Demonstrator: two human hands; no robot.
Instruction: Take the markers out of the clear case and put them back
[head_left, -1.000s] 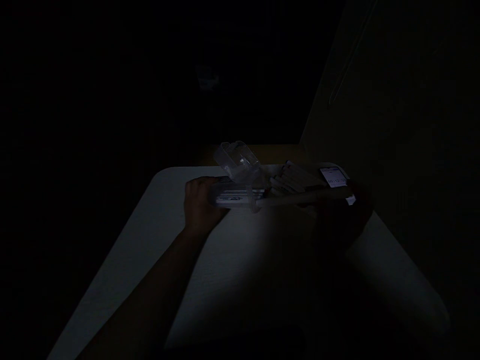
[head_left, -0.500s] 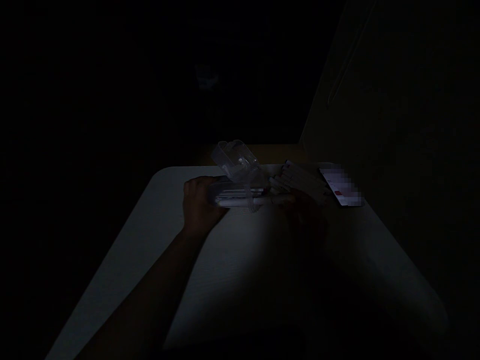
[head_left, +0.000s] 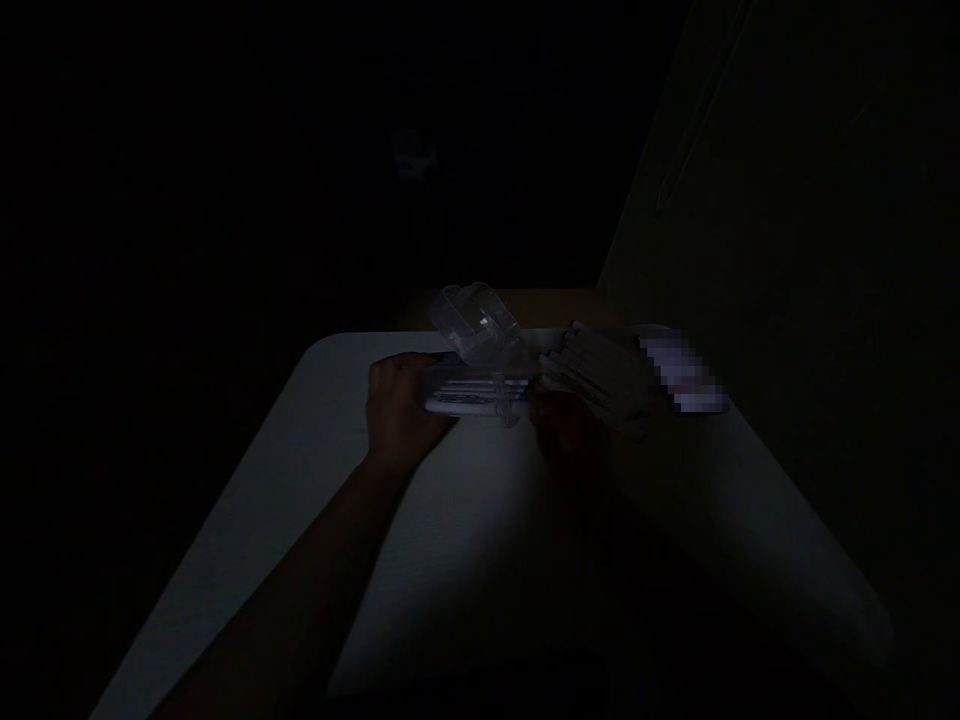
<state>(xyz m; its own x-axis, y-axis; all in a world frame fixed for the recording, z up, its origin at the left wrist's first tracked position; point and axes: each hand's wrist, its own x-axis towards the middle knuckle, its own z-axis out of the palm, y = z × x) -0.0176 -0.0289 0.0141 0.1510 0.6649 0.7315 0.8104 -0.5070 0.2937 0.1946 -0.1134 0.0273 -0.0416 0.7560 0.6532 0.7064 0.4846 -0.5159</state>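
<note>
Left hand (head_left: 403, 412) clamped on left end of clear case (head_left: 435, 385), on table (head_left: 442, 530). Case: likely light, stiff, slippery; brace end walls. Right hand (head_left: 568, 430) at right end; too dark, can't tell fingers. Loose pens (head_left: 600, 362) beyond.

Just one cam, worn on the person's head: it looks from above the white table's (head_left: 450, 530) near side, facing forward and tipped down, close enough to catch the left hand (head_left: 400, 410) and right hand (head_left: 570, 430) plus the table's far edge.
</note>
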